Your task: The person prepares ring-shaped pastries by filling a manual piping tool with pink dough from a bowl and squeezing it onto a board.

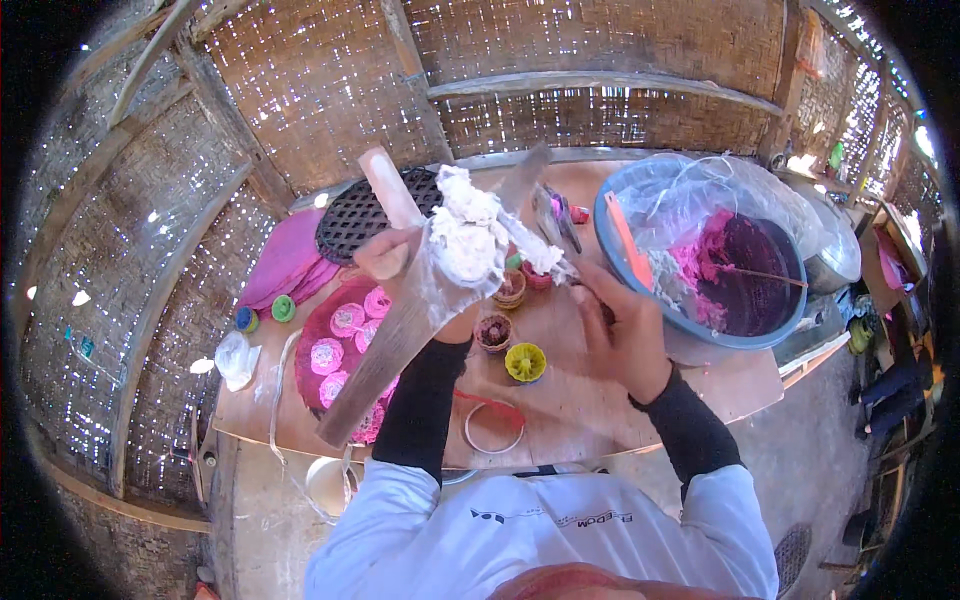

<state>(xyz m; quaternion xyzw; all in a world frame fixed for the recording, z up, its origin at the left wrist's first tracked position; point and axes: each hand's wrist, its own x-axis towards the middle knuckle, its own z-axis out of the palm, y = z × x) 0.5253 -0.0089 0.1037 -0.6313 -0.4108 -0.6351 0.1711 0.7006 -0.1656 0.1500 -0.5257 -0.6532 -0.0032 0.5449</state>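
My left hand (388, 256) is closed round a wooden tool, raised above the table. Its long brown bar (378, 378) slants across, and a short pale bar (392, 188) sticks up beside my fingers. Clear plastic (438, 292) lines its middle, with a lump of soft white dough (468, 245) heaped on it. My right hand (628, 325) pinches the near end of a flat, dough-smeared strip (530, 245), perhaps a spatula, whose other end reaches the lump. Below stand a yellow fluted mould (525, 363) and two brownish cups, one dark inside (494, 333).
A blue basin (612, 282) at right holds pink and white dough, plastic sheeting and a stick. Pink rosettes (347, 320) lie on a round tray at left. Behind are a black lattice (350, 220) and pink sheets (285, 262). A white ring (494, 428) lies near the front edge.
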